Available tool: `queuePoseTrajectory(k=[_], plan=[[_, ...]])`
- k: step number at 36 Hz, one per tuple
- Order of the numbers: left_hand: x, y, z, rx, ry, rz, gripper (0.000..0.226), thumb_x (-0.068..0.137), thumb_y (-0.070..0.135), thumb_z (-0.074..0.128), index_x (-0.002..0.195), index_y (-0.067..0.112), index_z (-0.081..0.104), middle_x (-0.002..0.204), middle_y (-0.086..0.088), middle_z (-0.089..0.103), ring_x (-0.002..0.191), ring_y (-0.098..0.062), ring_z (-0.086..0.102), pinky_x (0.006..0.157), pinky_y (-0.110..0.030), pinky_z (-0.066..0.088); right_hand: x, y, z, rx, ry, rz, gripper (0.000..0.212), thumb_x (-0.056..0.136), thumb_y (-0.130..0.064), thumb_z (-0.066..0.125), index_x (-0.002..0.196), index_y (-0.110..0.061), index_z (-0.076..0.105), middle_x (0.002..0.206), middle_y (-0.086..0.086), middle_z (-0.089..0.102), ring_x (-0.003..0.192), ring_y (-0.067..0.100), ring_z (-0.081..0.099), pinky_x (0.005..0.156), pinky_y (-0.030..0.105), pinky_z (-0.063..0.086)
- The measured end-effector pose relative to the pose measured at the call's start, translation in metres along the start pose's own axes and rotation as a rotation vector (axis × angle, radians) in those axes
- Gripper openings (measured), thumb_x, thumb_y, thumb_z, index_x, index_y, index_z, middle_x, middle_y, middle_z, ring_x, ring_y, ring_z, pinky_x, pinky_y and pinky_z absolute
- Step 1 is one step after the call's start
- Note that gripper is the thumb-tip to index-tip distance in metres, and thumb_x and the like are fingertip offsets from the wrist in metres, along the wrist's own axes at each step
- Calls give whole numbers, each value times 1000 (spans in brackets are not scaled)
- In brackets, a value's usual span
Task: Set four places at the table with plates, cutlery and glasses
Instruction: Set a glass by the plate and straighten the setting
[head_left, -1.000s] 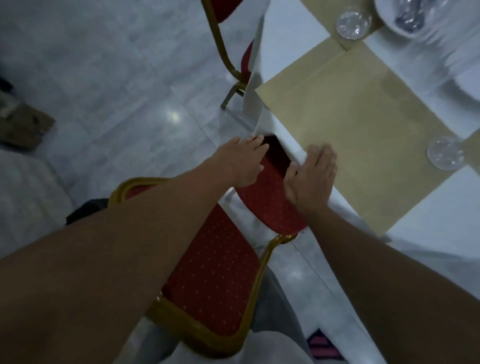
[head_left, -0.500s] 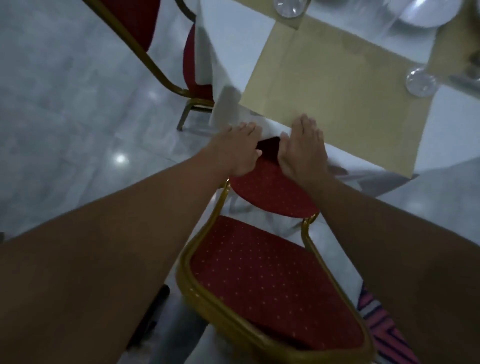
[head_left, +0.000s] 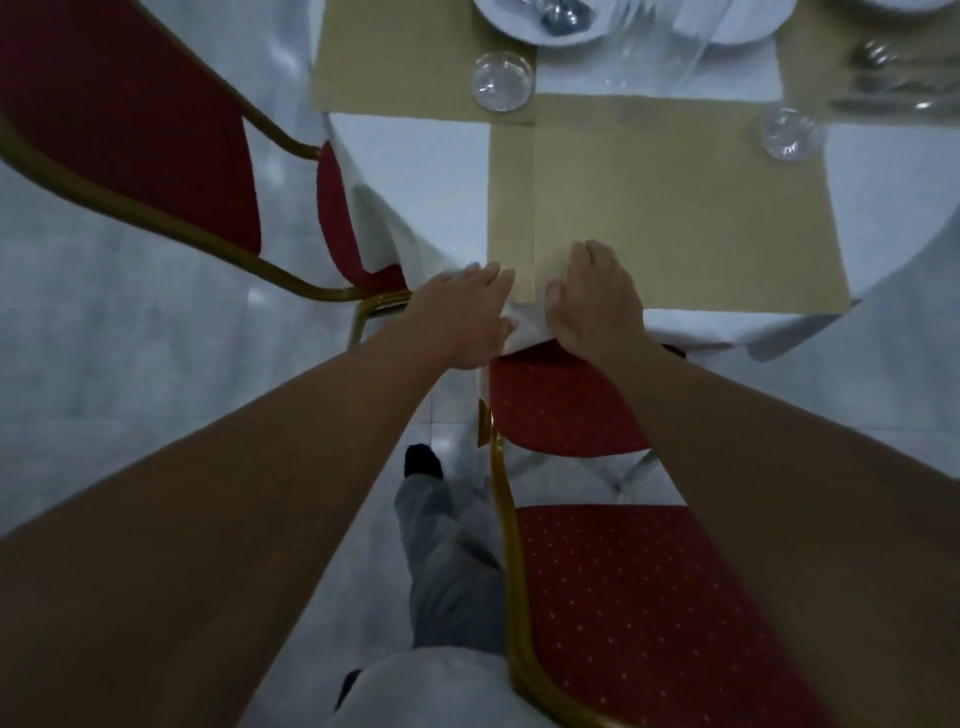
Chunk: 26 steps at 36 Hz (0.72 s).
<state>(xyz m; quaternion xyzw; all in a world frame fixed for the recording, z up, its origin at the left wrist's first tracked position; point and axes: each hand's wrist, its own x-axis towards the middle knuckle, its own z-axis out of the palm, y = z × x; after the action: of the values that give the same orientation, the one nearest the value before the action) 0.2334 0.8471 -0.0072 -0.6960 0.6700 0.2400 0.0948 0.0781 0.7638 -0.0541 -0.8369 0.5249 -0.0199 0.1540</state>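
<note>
Both hands lie flat and spread at the tabletop (head_left: 426, 171) edge, mid-frame: left hand (head_left: 462, 317) on white cloth, right hand (head_left: 597, 296) on the placemat (head_left: 675, 208). Glasses (head_left: 501, 80) and plates (head_left: 540, 21) sit along the top.

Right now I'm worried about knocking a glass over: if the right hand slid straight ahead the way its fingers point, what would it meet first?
Probably nothing soon. The right hand lies on the near placemat, fingers pointing across its bare surface. The glass at the far right corner looks off to the side of that line.
</note>
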Motion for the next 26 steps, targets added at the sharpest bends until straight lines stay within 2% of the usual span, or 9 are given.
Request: queuePoseTrajectory(k=[3,7,13,15,19,24,26], plan=[[24,-18,-13,38,-13,50,66,104,46,32,158,16,8,165,-6,8,152,-23,10,121,-42,15,22,-8,2,31,21,71,34,95,-22,48,119,2,52,123,21,55,114,38,52,97,47,42],[57,-34,-35,82,-37,117,65,103,46,32,158,18,10,165,-4,8,152,-21,10,121,-40,15,44,-16,-1,37,-2,151,48,97,-26,48,135,2,47,138,23,50,128,42,48,105,49,40],[95,-46,-72,132,-7,213,63,103,44,34,156,16,17,164,-6,15,150,-23,16,119,-41,19,69,-19,-12,53,-10,238,48,97,-25,50,136,5,47,134,26,51,122,43,49,99,49,40],[105,-47,-80,157,-18,246,62,103,45,33,156,15,18,164,-6,16,150,-23,17,120,-41,20,72,-20,-16,57,1,257,50,96,-27,45,134,5,48,132,26,52,121,43,50,98,50,41],[127,-49,-93,206,-33,279,63,103,46,33,156,16,17,164,-6,15,150,-23,17,120,-42,21,71,-18,-20,105,65,291,67,90,-39,26,135,5,48,132,26,52,120,42,52,99,50,44],[150,-46,-114,249,-34,333,63,103,45,34,157,16,16,164,-5,13,151,-23,15,119,-42,19,81,-8,-30,124,63,360,54,101,-28,45,145,3,40,145,24,45,134,40,44,110,46,36],[159,-47,-122,258,-30,361,63,104,44,34,157,16,16,164,-5,13,151,-23,15,119,-41,19,87,-3,-34,137,72,402,53,102,-26,46,146,1,39,146,23,45,134,38,44,112,45,35]])
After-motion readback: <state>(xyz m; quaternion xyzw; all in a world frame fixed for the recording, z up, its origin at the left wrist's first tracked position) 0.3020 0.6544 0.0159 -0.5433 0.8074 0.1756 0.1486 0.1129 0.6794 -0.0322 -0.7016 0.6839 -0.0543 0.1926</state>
